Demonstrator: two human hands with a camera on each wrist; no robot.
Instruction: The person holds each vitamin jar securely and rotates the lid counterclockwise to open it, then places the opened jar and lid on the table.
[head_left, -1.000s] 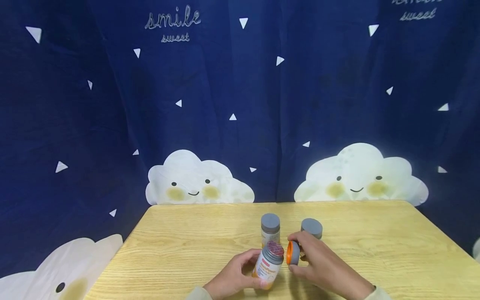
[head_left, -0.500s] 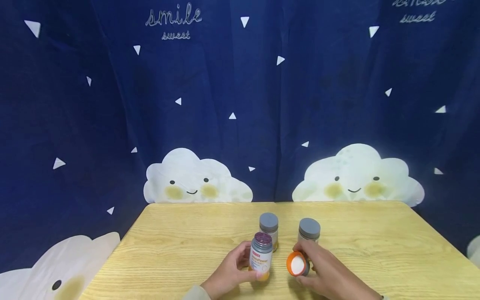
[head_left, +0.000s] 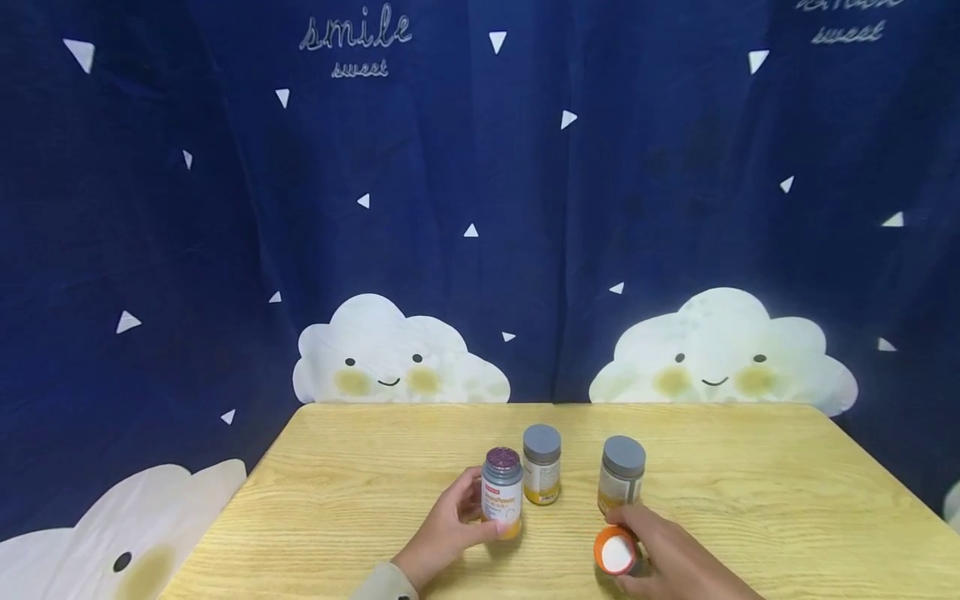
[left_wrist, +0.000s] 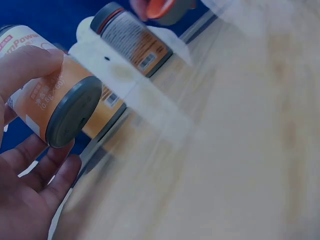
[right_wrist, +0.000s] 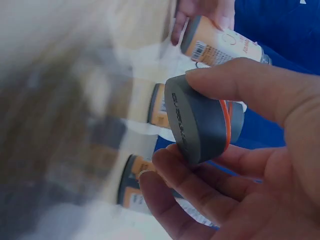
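In the head view my left hand grips an uncapped supplement bottle, upright, with a white and orange label and a mottled dark purple surface at its mouth. The left wrist view shows the dark grey base of that bottle, thumb across the label and several fingers below. My right hand pinches a grey screw cap by its side. The cap's orange inside and white liner face up toward the head camera. Behind the bottle and to its right stands a capped bottle; another capped bottle stands just beyond my right hand.
The light wooden table spreads out on both sides of the bottles. Past its far edge hangs a dark blue curtain with white clouds and small triangles.
My left hand has moved left with the bottle, which has gone from tilted to upright. My right hand has shifted slightly right and lower, turning the cap so its inside faces up.
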